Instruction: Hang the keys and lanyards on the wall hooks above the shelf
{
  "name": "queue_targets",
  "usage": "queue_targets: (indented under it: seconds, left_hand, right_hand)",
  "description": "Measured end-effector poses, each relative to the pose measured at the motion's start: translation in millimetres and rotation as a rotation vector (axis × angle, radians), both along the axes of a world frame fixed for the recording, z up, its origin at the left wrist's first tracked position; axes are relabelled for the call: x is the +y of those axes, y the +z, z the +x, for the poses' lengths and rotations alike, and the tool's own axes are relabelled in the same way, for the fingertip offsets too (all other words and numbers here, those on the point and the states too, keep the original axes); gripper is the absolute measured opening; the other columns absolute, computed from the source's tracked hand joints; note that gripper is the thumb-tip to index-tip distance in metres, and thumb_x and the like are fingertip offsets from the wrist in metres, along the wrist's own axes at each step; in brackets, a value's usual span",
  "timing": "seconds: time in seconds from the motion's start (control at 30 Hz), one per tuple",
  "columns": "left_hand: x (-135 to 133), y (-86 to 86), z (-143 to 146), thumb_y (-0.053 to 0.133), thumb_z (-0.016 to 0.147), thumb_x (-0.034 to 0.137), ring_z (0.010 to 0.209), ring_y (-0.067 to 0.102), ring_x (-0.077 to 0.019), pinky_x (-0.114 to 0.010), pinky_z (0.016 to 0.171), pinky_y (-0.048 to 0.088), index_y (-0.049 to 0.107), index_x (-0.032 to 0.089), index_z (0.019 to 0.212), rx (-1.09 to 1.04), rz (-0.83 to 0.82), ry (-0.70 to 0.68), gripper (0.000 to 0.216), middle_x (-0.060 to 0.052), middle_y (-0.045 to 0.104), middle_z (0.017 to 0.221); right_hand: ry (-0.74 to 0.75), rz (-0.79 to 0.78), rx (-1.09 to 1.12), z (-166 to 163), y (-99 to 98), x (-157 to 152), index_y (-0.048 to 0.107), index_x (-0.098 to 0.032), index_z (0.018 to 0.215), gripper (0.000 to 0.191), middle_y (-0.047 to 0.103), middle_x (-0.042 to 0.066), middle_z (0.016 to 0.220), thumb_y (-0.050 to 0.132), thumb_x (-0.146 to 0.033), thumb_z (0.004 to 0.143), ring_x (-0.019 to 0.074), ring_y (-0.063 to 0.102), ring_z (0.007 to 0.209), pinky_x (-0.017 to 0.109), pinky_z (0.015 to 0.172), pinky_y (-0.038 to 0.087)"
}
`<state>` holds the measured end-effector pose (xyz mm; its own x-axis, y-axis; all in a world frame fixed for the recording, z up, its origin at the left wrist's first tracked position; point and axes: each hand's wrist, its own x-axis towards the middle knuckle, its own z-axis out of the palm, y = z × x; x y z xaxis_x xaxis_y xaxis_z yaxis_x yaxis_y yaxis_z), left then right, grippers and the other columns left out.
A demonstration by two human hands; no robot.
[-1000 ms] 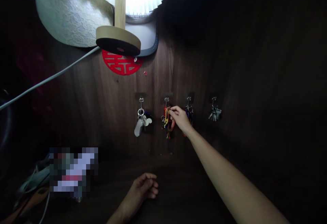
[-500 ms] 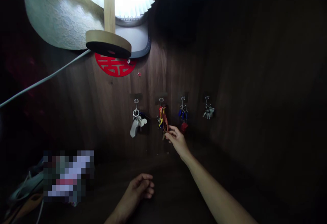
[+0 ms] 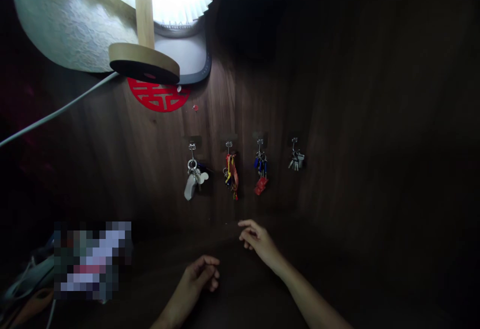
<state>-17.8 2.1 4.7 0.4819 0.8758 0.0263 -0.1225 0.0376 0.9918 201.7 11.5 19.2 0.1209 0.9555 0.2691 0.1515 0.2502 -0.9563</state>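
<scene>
My right hand (image 3: 257, 240) hovers below the row of hooks, fingers loosely bent and apart, holding nothing. Lower and to its left, my left hand (image 3: 202, 275) is half curled, with gaps between the fingers and nothing visible in it. Above my right hand, a key bunch with red and yellow cords (image 3: 234, 176) hangs from a hook. To its left hangs a bunch with a grey fob (image 3: 190, 187). On the right are keys with blue covers and a red tag (image 3: 261, 186), then a small bunch of silver keys (image 3: 296, 163).
A lit lamp on a round wooden base (image 3: 144, 62) is at upper left, its white cable (image 3: 60, 110) running left. Behind it are caps (image 3: 189, 54) and a red cut-out ornament (image 3: 159, 98) on the wooden panel. A blurred-out pile lies at lower left.
My right hand has let go of the key bunch with red and yellow cords and moved down from it. That bunch now hangs free. My left hand stays nearly still; the view has shifted slightly.
</scene>
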Motion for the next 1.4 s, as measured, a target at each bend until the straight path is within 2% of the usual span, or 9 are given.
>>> queue_targets:
  seconds: [0.27, 0.37, 0.5, 0.6, 0.7, 0.83, 0.93, 1.1, 1.4]
  left_hand:
    - [-6, 2.8, 1, 0.058, 0.070, 0.063, 0.047, 0.039, -0.0080, -0.020, 0.048, 0.029, 0.064, 0.015, 0.081, 0.210, 0.142, -0.028, 0.049, 0.006, 0.048, 0.055]
    - [-8, 1.3, 1, 0.055, 0.071, 0.064, 0.045, 0.034, -0.0078, -0.020, 0.046, 0.025, 0.063, 0.016, 0.071, 0.258, 0.146, -0.074, 0.049, 0.007, 0.043, 0.050]
    - [-12, 5.2, -1, 0.054, 0.072, 0.064, 0.046, 0.033, -0.0082, -0.021, 0.047, 0.024, 0.064, 0.016, 0.061, 0.299, 0.170, -0.137, 0.051, 0.006, 0.042, 0.047]
    - [-15, 15.2, -4, 0.069, 0.063, 0.057, 0.049, 0.033, -0.0074, -0.020, 0.050, 0.025, 0.064, 0.016, 0.063, 0.164, 0.163, -0.177, 0.041, 0.006, 0.042, 0.050]
    - [-19, 28.5, -11, 0.077, 0.058, 0.049, 0.047, 0.026, -0.0055, -0.020, 0.048, 0.023, 0.068, 0.020, 0.075, -0.073, 0.063, -0.109, 0.035, 0.008, 0.037, 0.052]
    - [-22, 43.2, -31, 0.081, 0.054, 0.041, 0.044, 0.019, -0.0040, -0.019, 0.044, 0.022, 0.069, 0.033, 0.094, -0.386, -0.099, -0.047, 0.042, 0.009, 0.027, 0.055]
    - [-22, 48.4, -46, 0.080, 0.057, 0.037, 0.044, 0.015, -0.0046, -0.018, 0.044, 0.022, 0.061, 0.042, 0.110, -0.498, -0.139, -0.014, 0.056, 0.010, 0.022, 0.053]
    - [-21, 50.2, -51, 0.077, 0.063, 0.032, 0.044, 0.010, -0.0057, -0.017, 0.042, 0.021, 0.045, 0.044, 0.127, -0.605, -0.119, 0.060, 0.073, 0.010, 0.018, 0.052]
    - [-16, 50.0, -53, 0.070, 0.073, 0.025, 0.044, 0.011, -0.0052, -0.016, 0.044, 0.024, 0.044, 0.039, 0.128, -0.681, -0.082, -0.058, 0.062, 0.011, 0.022, 0.053]
  right_hand:
    - [0.003, -0.022, -0.151, -3, -30.0, -16, 0.064, -0.019, 0.078, 0.016, 0.058, -0.003, 0.059, 0.054, -0.032, 0.076, 0.0100, 0.048, 0.048, 0.022, 0.048, 0.035]
    - [0.025, -0.026, -0.199, -7, -28.8, -18, 0.064, -0.019, 0.076, 0.017, 0.054, -0.004, 0.051, 0.055, -0.034, 0.077, 0.0104, 0.047, 0.048, 0.021, 0.048, 0.033]
    - [0.167, -0.146, -0.152, -9, -14.9, -25, 0.064, -0.018, 0.078, 0.023, 0.041, -0.010, 0.042, 0.057, -0.040, 0.076, 0.0059, 0.031, 0.033, 0.020, 0.039, 0.020]
    - [0.267, -0.155, 0.058, -5, 4.8, -34, 0.065, -0.018, 0.079, 0.023, 0.034, -0.011, 0.039, 0.063, -0.040, 0.073, 0.0046, 0.021, 0.033, 0.021, 0.040, 0.014]
    - [0.276, 0.001, 0.413, 4, 22.0, -43, 0.066, -0.021, 0.078, 0.020, 0.020, -0.013, 0.034, 0.068, -0.039, 0.068, 0.0054, 0.012, 0.036, 0.024, 0.044, 0.018]
    - [0.214, 0.176, 0.668, 22, 23.8, -49, 0.066, -0.037, 0.094, 0.028, 0.005, -0.012, 0.037, 0.068, -0.044, 0.067, 0.0084, 0.010, 0.039, 0.026, 0.047, 0.024]
    - [0.164, 0.205, 0.735, 30, 15.1, -48, 0.061, -0.045, 0.104, 0.036, 0.000, -0.012, 0.042, 0.066, -0.044, 0.069, 0.0093, 0.005, 0.041, 0.026, 0.047, 0.022]
    - [0.148, 0.172, 0.762, 31, 10.5, -47, 0.056, -0.044, 0.114, 0.049, 0.001, -0.012, 0.045, 0.069, -0.037, 0.067, 0.0093, 0.004, 0.044, 0.027, 0.048, 0.020]
    - [0.245, 0.149, 0.884, 27, 8.9, -50, 0.058, -0.039, 0.113, 0.045, 0.005, -0.012, 0.044, 0.070, -0.030, 0.070, 0.0085, 0.007, 0.045, 0.025, 0.050, 0.021]
